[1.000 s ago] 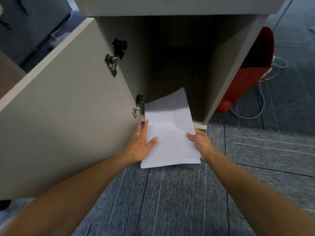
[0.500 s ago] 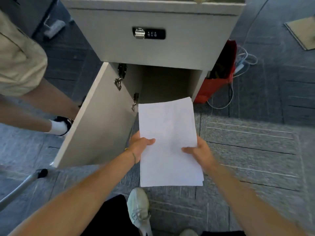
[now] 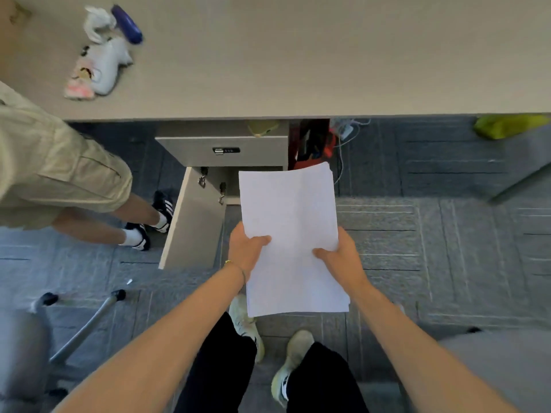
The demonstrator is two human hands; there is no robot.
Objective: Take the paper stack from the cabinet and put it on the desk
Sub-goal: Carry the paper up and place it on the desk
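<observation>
I hold a white paper stack (image 3: 290, 234) flat in front of me, above the floor. My left hand (image 3: 246, 248) grips its left edge with the thumb on top, and my right hand (image 3: 340, 257) grips its right edge the same way. Below and beyond the stack stands the grey cabinet (image 3: 223, 150) with a combination lock, its lower door (image 3: 193, 222) swung open to the left. The beige desk (image 3: 298, 55) spans the top of the view, above the cabinet.
Another person in beige shorts (image 3: 59, 165) stands at the left beside the open door. A white plastic bag (image 3: 101, 64) and a purple object (image 3: 126, 23) lie on the desk's left part. A red bag (image 3: 313, 144) and cables sit right of the cabinet. A chair base (image 3: 83, 323) is at lower left.
The stack has come fully out of the cabinet and risen with both hands. My view has pulled back and up, so the desk top now shows.
</observation>
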